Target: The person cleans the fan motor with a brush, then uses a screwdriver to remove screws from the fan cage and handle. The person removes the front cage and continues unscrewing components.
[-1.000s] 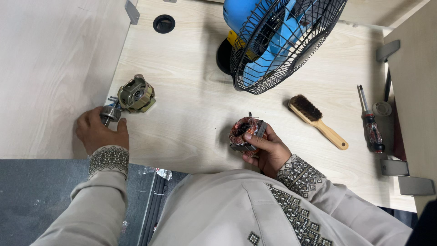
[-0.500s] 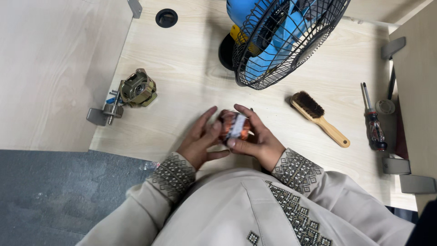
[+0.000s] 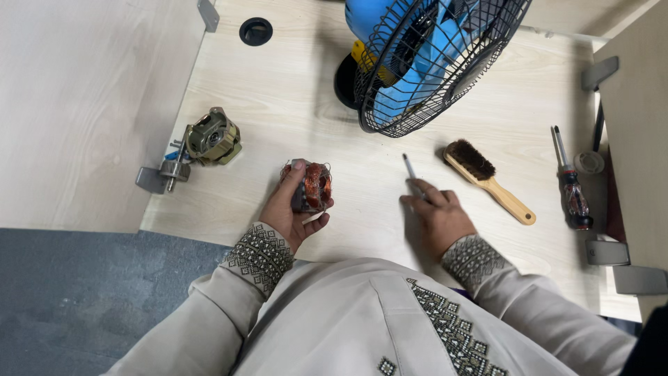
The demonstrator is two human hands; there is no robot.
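Note:
My left hand (image 3: 292, 205) grips a motor stator (image 3: 311, 185) wound with copper wire, held just above the light wooden desk (image 3: 292, 97). My right hand (image 3: 438, 216) rests on the desk to the right and holds a thin grey pen-like tool (image 3: 410, 170) whose tip points away from me. A second motor part with a shaft (image 3: 205, 139) lies on the desk at the left, apart from both hands.
A blue fan in a black wire cage (image 3: 431, 56) stands at the back. A wooden-handled brush (image 3: 487, 177) lies right of my right hand. A red-handled screwdriver (image 3: 572, 184) lies near the right edge. A round cable hole (image 3: 255, 30) is at the back left.
My left hand let go of the motor part at the left and took the stator. My right hand released the stator, moved right and now holds the thin tool.

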